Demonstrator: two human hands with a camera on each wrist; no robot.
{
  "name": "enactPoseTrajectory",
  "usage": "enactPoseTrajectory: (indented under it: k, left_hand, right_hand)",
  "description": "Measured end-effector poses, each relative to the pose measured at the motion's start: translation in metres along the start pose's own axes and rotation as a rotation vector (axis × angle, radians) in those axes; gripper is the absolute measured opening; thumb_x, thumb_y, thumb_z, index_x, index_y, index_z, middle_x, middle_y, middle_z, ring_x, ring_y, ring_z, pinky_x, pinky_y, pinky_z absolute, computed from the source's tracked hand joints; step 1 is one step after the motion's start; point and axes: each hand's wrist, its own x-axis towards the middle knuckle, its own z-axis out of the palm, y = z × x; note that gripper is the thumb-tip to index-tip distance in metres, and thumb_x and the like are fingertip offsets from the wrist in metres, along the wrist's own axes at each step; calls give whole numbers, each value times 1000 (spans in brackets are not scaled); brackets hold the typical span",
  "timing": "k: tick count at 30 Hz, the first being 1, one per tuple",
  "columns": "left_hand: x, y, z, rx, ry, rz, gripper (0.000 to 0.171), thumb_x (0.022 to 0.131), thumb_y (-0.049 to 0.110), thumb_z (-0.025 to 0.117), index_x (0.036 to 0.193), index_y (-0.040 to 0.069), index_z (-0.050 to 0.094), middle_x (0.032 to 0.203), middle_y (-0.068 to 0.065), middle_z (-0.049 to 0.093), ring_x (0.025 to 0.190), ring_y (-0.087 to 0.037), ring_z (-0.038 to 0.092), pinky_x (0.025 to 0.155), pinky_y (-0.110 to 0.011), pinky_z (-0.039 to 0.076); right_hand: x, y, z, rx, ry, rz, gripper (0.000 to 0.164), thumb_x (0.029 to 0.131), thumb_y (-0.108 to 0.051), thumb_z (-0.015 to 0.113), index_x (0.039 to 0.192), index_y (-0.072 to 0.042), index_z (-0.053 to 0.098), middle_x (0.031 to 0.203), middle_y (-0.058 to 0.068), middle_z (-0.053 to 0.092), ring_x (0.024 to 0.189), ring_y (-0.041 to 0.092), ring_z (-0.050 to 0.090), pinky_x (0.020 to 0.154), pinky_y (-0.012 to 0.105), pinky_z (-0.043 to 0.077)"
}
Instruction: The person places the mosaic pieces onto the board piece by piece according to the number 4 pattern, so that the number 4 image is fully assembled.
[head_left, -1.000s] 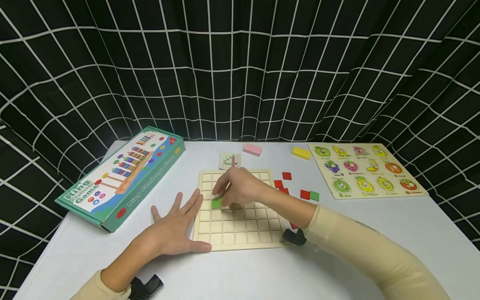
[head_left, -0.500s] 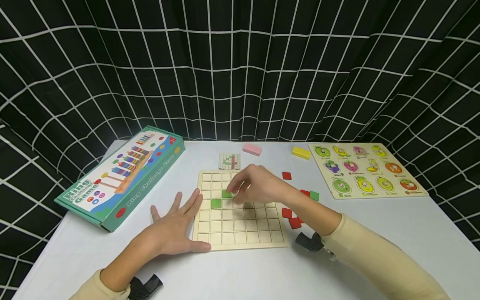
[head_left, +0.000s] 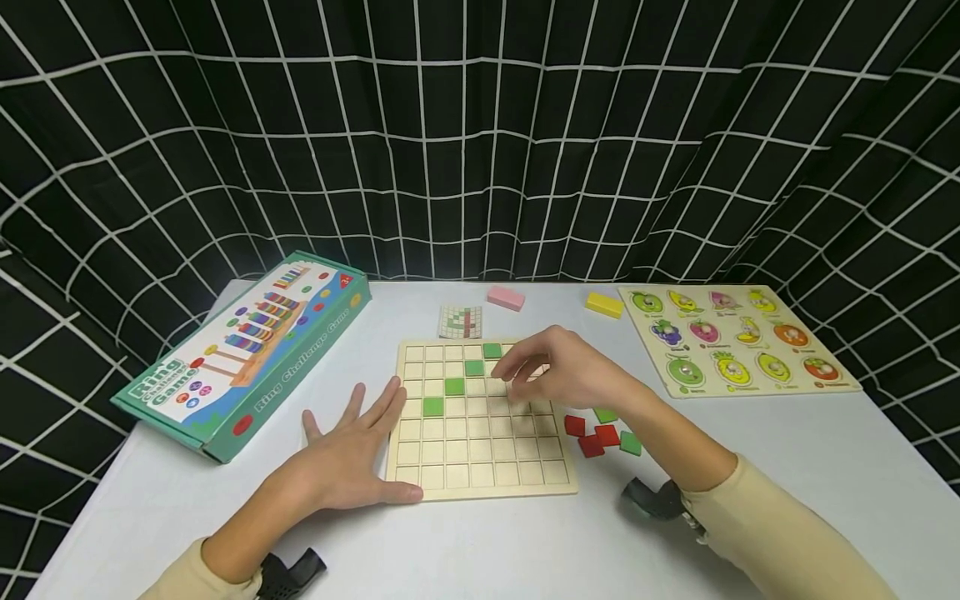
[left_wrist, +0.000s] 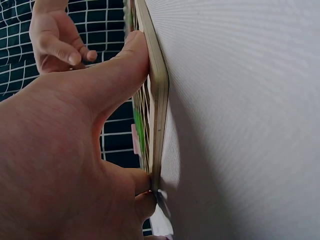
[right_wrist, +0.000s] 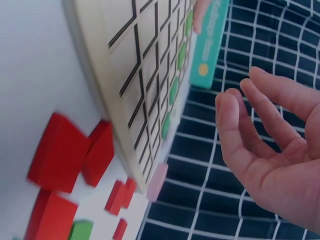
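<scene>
My left hand (head_left: 341, 462) is spread along the left side of a wooden grid board (head_left: 487, 475), its thumb on the front left corner and two fingertips at the left edge. In the left wrist view the thumb (left_wrist: 132, 55) presses on the board's rim. Several green square tiles (head_left: 454, 387) lie in the board's cells in a diagonal up to the back row. Over the right half of the board hovers my right hand (head_left: 573, 371), fingers loosely bent. The right wrist view shows nothing between that hand's fingers (right_wrist: 230, 115).
Red tiles (head_left: 591, 446) and green tiles (head_left: 630, 442) lie loose right of the board, partly under the right forearm. Behind it are a small pattern card (head_left: 461, 322), a pink block (head_left: 506, 298) and a yellow block (head_left: 603, 305). A game box (head_left: 247, 350) stands left, a fruit puzzle board (head_left: 738, 342) right.
My right hand has moved rightward across the board, off the left cells, uncovering the diagonal of green tiles. My left hand has stayed in place.
</scene>
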Motion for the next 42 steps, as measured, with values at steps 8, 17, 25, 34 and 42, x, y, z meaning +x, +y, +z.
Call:
enactPoseTrajectory:
  k: [8,17,25,34,42]
  left_hand:
    - [-1,1,-1,3,1,1,132,73,80,75,169,14,14,177,-1,5,160,-49,5,96,-97,-2]
    - [-1,1,-1,10,3,1,132,72,81,74,169,14,14,177,0,6,160,-50,6,95,-97,-1]
    - [-2,1,-2,-2,-3,3,132,73,80,74,169,14,13,177,-1,6,160,-49,5,95,-97,-2]
    - [-2,1,-1,0,1,2,131,73,80,74,169,14,13,177,-1,6,160,-49,5,96,-97,-1]
    - [-1,2,-1,-1,2,5,131,73,81,74,169,14,13,177,-1,6,160,-50,5,95,-97,-1]
  right_hand:
    - [-17,17,-15,9,44,21,24,88,-9,82,112,-11,80,112,8,78,96,19,69,91,38,57]
    - [-37,37,-35,70,35,47,25,88,0,78,112,-6,79,111,16,76,99,25,69,80,31,60]
    - [-51,57,-51,58,-3,55,22,89,2,77,109,-4,79,108,14,77,97,25,67,83,28,60]
    - [-58,76,-63,80,-25,85,24,87,2,79,110,-2,78,106,16,76,97,26,68,86,27,59]
    - [-55,92,-62,55,-77,97,25,85,1,79,109,-6,80,107,12,75,98,27,65,87,28,57]
